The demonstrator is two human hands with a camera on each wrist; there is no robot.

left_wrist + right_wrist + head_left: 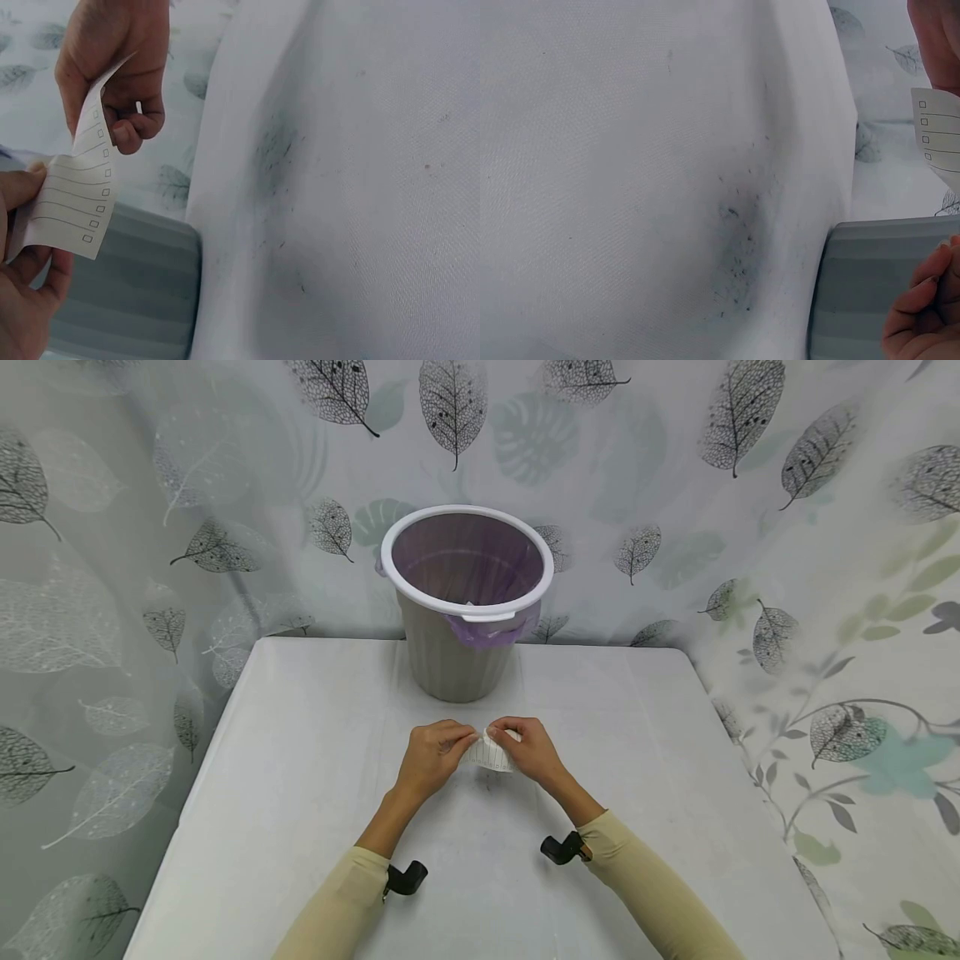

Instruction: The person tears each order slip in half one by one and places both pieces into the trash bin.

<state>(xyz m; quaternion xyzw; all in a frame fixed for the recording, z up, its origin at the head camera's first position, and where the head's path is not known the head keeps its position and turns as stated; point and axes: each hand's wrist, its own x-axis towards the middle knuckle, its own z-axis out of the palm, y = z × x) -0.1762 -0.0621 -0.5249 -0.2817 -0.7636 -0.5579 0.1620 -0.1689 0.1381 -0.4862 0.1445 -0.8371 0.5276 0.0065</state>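
A small white paper sheet [491, 756], printed with lines and small checkboxes, bends between the two hands above the table. My left hand [437, 756] pinches its left side; the thumb [24, 186] lies on the paper [71, 199] in the left wrist view. The right hand [531, 750] pinches the upper right part between thumb and fingers. Its fingers [135, 124] curl beside the sheet's narrow, raised end. In the right wrist view the right hand [922, 315] is partly cut off, and the sheet [937, 135] shows only at the edge.
Behind the hands stands a grey bin [457, 652] with a white rim [393, 572] and a purple liner [491, 633]. White cloth covers the table [315, 793]. Leaf-patterned curtains [637, 460] hang around it. Black wrist cameras [407, 878] sit at both sleeves.
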